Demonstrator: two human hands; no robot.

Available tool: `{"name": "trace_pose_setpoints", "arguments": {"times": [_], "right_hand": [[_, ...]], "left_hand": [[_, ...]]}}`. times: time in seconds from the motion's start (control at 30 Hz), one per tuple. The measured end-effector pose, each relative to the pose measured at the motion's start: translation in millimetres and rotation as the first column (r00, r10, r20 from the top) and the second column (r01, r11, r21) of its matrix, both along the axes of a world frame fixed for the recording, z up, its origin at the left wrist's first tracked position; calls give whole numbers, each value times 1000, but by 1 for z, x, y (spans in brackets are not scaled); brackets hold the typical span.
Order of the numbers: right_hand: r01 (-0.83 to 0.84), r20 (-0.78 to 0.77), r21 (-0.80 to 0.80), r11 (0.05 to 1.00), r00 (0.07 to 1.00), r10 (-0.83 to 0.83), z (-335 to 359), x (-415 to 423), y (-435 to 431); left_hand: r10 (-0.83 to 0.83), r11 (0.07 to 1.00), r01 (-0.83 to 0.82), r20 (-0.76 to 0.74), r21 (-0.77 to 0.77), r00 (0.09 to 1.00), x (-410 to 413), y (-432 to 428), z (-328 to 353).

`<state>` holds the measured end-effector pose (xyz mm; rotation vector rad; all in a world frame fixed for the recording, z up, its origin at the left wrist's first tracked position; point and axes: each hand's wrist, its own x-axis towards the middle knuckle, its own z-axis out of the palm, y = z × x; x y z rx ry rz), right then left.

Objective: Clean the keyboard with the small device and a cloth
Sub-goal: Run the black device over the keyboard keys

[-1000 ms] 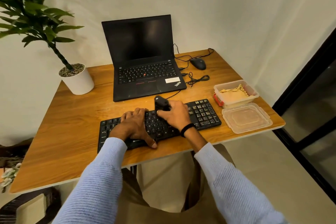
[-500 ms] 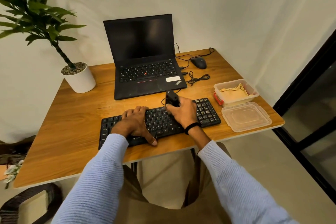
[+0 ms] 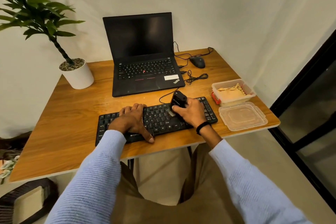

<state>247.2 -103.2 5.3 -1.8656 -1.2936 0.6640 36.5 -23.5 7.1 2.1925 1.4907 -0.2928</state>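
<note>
Nearest the camera, left hand [image 3: 131,121] is lying flat on the keyboard [image 3: 158,121], fingers [image 3: 134,108] spread over the left-centre keys, thumb hooking the near edge; it's gripping nothing, just pinning the board to the surface [image 3: 60,125].

Just right of those fingers, right hand [image 3: 190,112] is wrapping closed around the small device [image 3: 177,100], thumb on its near face. Device is tilting, dark body sticking up past the fingertips, pale nozzle end pointing down onto keys right of centre. Can't tell whether the tip is actually touching the keycaps.

Progress, my read: device pass is underway, working the right-middle rows. Numpad block beyond the right hand and the far-left keys are showing no sign either way, so coverage is unknowable. No visible debris at this resolution.

Farther right of the right hand, cloth [image 3: 231,92] is sitting bunched in the open container [image 3: 234,92], untouched, with the lid [image 3: 242,116] lying beside it. So the wipe step is looking not yet started.

Beyond the fingers, laptop [image 3: 143,56], mouse [image 3: 197,62] and potted plant [image 3: 76,71] are sitting clear of the work.
</note>
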Motion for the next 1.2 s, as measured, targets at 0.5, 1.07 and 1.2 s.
{"name": "trace_pose_setpoints", "arguments": {"times": [0.5,1.07,1.2], "right_hand": [[-68,47,-52,996,996,71,3,-9,-44],[397,-482,213,893,838,-258,-11,19,-68],[250,-144,261,932,965,-218,-5,-7,-56]], "left_hand": [[-11,1000,12,-12,29,1000,-1,0,-2],[-170,982,169,3,81,985,45,0,-10],[-158,982,160,-24,96,987,51,-1,-14]]}}
